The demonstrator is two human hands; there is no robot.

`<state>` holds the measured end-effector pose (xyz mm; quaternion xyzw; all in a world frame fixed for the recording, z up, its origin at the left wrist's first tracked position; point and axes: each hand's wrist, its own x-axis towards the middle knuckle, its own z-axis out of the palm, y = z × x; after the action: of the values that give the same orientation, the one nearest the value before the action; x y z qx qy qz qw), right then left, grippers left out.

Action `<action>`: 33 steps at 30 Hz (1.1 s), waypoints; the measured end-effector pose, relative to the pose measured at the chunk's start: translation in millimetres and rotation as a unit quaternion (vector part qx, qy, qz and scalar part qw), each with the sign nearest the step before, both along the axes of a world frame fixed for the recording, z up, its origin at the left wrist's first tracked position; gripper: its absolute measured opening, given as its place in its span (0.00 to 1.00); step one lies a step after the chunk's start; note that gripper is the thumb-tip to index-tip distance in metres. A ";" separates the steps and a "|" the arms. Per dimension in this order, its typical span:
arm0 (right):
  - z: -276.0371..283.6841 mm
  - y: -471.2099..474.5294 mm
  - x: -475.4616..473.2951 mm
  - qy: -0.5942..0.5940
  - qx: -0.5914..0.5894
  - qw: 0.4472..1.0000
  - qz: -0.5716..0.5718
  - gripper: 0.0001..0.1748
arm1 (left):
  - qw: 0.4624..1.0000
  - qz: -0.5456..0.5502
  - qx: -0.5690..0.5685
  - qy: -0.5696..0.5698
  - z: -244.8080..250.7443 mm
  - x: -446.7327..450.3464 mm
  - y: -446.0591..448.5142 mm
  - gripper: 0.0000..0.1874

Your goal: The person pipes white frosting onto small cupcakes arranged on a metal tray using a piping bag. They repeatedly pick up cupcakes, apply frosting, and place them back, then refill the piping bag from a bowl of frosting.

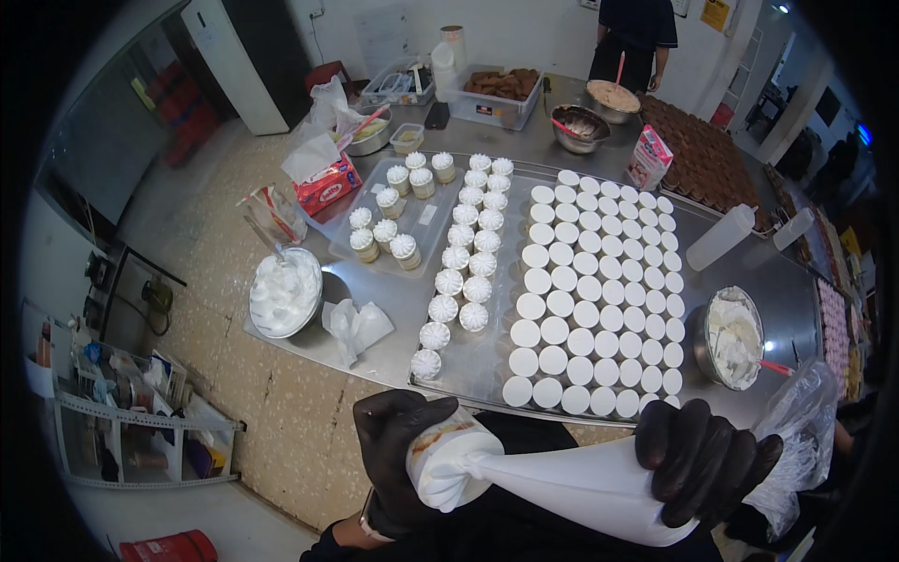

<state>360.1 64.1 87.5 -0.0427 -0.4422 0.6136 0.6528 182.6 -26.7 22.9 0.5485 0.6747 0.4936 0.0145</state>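
My left hand [393,456], in a black glove, grips a small clear dessert cup [437,444] tilted on its side. Brown marks show through its wall. My right hand [702,464], also gloved, squeezes a white piping bag [586,478] full of cream. The bag's tip touches the white cream swirl [444,485] on the cup's top. Beyond my hands, a metal tray [495,337] carries two columns of cups with piped swirls [461,235] at its left. Many cups with flat white tops [588,289] stand in rows at its right.
A bowl of white cream [284,291] stands left, beside crumpled paper [357,327]. Several topped cups sit on a plastic lid [379,242]. At right are a cream bowl [730,337], a squeeze bottle [722,237] and a plastic bag [801,428]. A person [635,42] stands behind the table.
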 end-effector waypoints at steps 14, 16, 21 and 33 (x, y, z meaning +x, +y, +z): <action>3.2 1.9 4.4 -0.012 -0.007 1.000 0.002 0.25 | 0.987 -0.005 0.008 -0.163 -7.5 0.7 1.1 0.31; 1.6 1.5 -0.7 -0.005 -0.003 1.000 0.004 0.25 | 0.992 -0.013 -0.006 -0.122 -8.7 -2.2 1.2 0.30; -1.9 -1.6 -10.8 0.005 0.000 1.000 0.006 0.26 | 0.999 -0.019 -0.009 -0.035 -5.8 -4.5 -0.3 0.27; 3.4 2.3 6.5 -0.061 0.023 0.998 0.006 0.27 | 0.990 -0.011 0.010 -0.139 -6.4 -0.2 -0.2 0.33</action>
<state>366.6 66.3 90.9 -0.0620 -0.4952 0.6034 0.6219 182.4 -26.8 16.5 0.4824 0.6548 0.5717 0.1080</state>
